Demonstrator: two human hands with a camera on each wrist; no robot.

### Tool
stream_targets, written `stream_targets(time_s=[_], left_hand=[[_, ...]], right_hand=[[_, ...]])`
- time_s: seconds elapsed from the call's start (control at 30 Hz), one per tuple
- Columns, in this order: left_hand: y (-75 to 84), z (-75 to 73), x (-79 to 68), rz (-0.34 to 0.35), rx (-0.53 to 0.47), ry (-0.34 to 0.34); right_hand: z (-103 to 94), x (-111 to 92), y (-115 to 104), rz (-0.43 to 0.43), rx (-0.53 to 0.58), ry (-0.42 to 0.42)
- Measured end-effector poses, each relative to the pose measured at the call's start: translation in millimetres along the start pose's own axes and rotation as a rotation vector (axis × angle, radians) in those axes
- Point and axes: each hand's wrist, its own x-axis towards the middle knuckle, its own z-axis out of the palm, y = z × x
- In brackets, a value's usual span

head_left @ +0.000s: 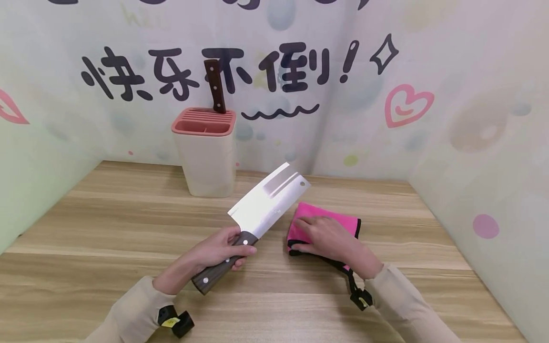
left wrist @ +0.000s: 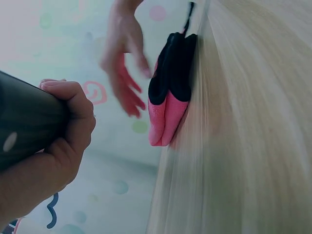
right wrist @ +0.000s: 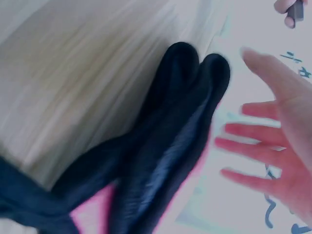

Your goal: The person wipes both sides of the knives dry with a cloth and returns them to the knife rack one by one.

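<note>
A cleaver with a broad steel blade [head_left: 266, 202] and a dark riveted handle [head_left: 213, 275] is held by my left hand [head_left: 223, 247], fingers and thumb wrapped round the handle. Its blade points up and to the right, above the table. In the left wrist view the handle [left wrist: 29, 119] fills the left side. My right hand [head_left: 326, 238] is over a folded pink cloth with black edging [head_left: 343, 221] on the table. Seen from the right wrist, the right hand [right wrist: 287, 131] has spread fingers beside the cloth's black edge [right wrist: 170, 131], with a gap between.
At the back of the wooden table [head_left: 128, 214] stands a white knife block [head_left: 206, 166] with a red slotted top [head_left: 206, 128]. A knife with a brown handle [head_left: 215, 86] stands upright in it. A printed curtain [head_left: 343, 143] hangs behind the table.
</note>
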Motion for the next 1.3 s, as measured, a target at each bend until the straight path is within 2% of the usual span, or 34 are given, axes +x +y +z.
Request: stream_targets(time_s=[0.1, 0.2, 0.27, 0.5, 0.7, 0.97, 1.13, 1.3], left_hand=[[1.0, 0.5, 0.6, 0.005, -0.005, -0.001], [3.0, 2.0, 2.1, 0.015, 0.01, -0.001], [4.8, 3.3, 3.6, 0.021, 0.03, -0.002], [10.1, 7.7, 8.6, 0.043, 0.072, 0.005], [13.3, 13.9, 13.1, 0.096, 0.103, -0.039], [15.6, 20.4, 17.9, 0.139, 0.155, -0.064], [16.9, 23.0, 18.1, 0.13, 0.186, -0.046], [17.9, 24.3, 17.7, 0.11, 0.181, -0.061]], right_hand=[[-6.1, 7, -7, -0.103, -0.028, 0.175], [-9.7, 13, -16, -0.184, -0.061, 0.299], [-10.8, 17, -21, -0.226, -0.1, 0.35], [-9.6, 27, -35, -0.293, -0.377, 0.473], [-5.0, 33, -43, -0.328, -0.466, 0.489], [0.7, 38, -48, -0.307, -0.503, 0.498], [2.6, 40, -47, -0.297, -0.49, 0.527], [3.1, 40, -44, -0.309, -0.481, 0.559]])
